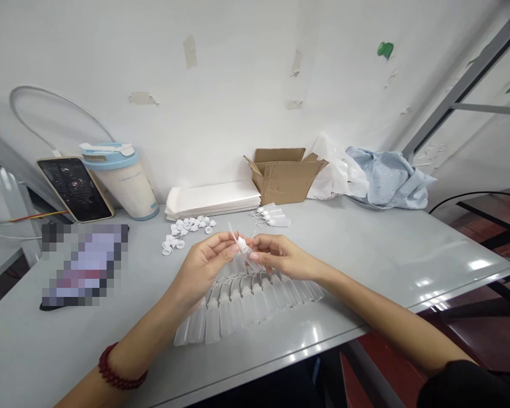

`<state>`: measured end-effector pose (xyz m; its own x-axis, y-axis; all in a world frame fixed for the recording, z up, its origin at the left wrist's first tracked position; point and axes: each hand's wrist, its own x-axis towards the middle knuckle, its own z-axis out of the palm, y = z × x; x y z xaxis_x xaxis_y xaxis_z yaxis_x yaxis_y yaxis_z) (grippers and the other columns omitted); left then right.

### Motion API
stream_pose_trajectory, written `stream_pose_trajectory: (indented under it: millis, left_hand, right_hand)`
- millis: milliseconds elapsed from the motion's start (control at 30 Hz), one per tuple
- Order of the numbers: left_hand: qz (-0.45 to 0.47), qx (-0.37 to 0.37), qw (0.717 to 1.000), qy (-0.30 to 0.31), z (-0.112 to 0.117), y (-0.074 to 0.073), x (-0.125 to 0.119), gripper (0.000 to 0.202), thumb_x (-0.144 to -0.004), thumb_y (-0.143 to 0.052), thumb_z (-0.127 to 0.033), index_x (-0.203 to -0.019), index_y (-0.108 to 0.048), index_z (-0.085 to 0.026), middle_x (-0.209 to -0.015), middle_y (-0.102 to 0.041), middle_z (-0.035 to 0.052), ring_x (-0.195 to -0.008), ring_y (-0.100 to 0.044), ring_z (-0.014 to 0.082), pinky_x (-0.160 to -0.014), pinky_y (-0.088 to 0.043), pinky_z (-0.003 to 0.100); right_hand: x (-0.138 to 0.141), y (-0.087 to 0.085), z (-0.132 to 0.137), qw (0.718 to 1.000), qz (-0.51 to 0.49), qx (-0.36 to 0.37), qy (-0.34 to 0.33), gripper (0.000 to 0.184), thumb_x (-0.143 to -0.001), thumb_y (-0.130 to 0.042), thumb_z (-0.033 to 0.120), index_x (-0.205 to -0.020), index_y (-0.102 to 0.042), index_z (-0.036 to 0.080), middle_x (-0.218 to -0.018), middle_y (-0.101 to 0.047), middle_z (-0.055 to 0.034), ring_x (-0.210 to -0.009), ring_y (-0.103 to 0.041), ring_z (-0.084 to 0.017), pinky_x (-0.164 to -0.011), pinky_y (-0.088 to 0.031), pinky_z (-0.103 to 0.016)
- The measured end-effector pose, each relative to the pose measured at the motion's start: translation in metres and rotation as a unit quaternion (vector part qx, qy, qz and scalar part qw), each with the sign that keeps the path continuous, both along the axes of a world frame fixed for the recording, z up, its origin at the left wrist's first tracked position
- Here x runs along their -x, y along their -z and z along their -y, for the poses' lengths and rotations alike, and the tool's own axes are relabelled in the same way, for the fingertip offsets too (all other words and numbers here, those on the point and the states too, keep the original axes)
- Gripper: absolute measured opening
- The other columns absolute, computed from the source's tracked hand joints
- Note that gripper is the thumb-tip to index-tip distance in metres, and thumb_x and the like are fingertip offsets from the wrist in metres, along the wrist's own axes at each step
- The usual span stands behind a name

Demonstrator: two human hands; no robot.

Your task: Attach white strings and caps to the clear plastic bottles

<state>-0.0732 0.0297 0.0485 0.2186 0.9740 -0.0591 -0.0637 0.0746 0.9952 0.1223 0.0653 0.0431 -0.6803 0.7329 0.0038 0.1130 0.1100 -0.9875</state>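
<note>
Both hands meet over the table around one small translucent squeeze bottle [251, 262] with a white cap and a thin tube. My left hand [210, 263] pinches the white cap [242, 243] between thumb and fingers. Around the bottle's body close the fingers of my right hand [278, 253]. Just below lies a row of similar squeeze bottles [246, 306], side by side, their thin curved tubes pointing away from me. Loose white caps [189, 225] are heaped beyond my left hand. Several more bottles [274, 215] with tubes lie behind my right hand.
Along the wall stand a phone [76, 190], a tumbler [125, 181], a stack of white sheets [215, 198], an open cardboard box [284, 178], a white plastic bag [335, 173] and a blue cloth [391, 178]. A blurred-out item [87, 266] lies at left on the grey table [386, 243].
</note>
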Motion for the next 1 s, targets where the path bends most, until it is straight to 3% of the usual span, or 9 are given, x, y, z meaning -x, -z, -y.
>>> stream_pose_trajectory:
  millis: [200, 400, 633, 767, 1000]
  left_hand:
    - [-0.021, -0.034, 0.999, -0.029, -0.0011, -0.0006, 0.0003, 0.021, -0.081, -0.066, -0.037, -0.094, -0.065, -0.021, -0.100, -0.066, 0.0034, -0.097, -0.057, 0.0188, -0.089, -0.039, 0.031]
    - [0.005, -0.036, 0.999, -0.029, -0.0025, -0.0002, 0.0017, 0.018, -0.080, -0.067, -0.034, -0.092, -0.066, -0.021, -0.100, -0.063, 0.0029, -0.090, -0.053, 0.0160, -0.077, -0.040, 0.028]
    - [0.003, -0.062, 0.997, -0.050, -0.0022, 0.0009, -0.0017, 0.020, -0.078, -0.069, -0.035, -0.094, -0.069, -0.024, -0.104, -0.063, 0.0028, -0.099, -0.053, 0.0182, -0.087, -0.039, 0.029]
    - [0.024, -0.042, 0.998, -0.038, -0.0018, -0.0011, -0.0018, 0.015, -0.076, -0.071, -0.034, -0.085, -0.072, -0.022, -0.106, -0.063, 0.0024, -0.097, -0.052, 0.0179, -0.085, -0.040, 0.029]
    - [0.020, -0.044, 0.999, -0.002, -0.0017, -0.0016, 0.0028, 0.012, -0.081, -0.067, -0.032, -0.087, -0.070, -0.022, -0.102, -0.062, 0.0015, -0.092, -0.053, 0.0154, -0.079, -0.041, 0.026]
  right_hand:
    - [0.0009, -0.0011, -0.0013, 0.999, -0.034, 0.036, 0.000, 0.029, -0.085, -0.058, 0.041, -0.095, -0.058, 0.014, -0.074, -0.056, -0.0003, -0.059, -0.049, -0.007, -0.049, -0.041, -0.019]
    - [0.0014, -0.0026, -0.0021, 0.994, -0.086, 0.062, 0.007, 0.026, -0.086, -0.058, 0.039, -0.092, -0.059, 0.014, -0.076, -0.060, -0.0015, -0.058, -0.049, -0.007, -0.049, -0.041, -0.019]
    - [0.0002, -0.0048, -0.0015, 0.985, -0.119, 0.125, -0.013, 0.023, -0.086, -0.059, 0.038, -0.091, -0.056, 0.016, -0.075, -0.064, -0.0025, -0.055, -0.050, -0.007, -0.049, -0.041, -0.019]
    - [-0.0004, -0.0034, -0.0017, 0.978, -0.132, 0.160, -0.022, 0.023, -0.086, -0.059, 0.038, -0.092, -0.056, 0.016, -0.076, -0.064, -0.0025, -0.053, -0.051, -0.006, -0.050, -0.042, -0.019]
    - [-0.0003, 0.0002, -0.0025, 0.975, -0.133, 0.176, -0.035, 0.023, -0.088, -0.057, 0.038, -0.092, -0.054, 0.016, -0.076, -0.065, -0.0029, -0.048, -0.047, -0.005, -0.047, -0.039, -0.019]
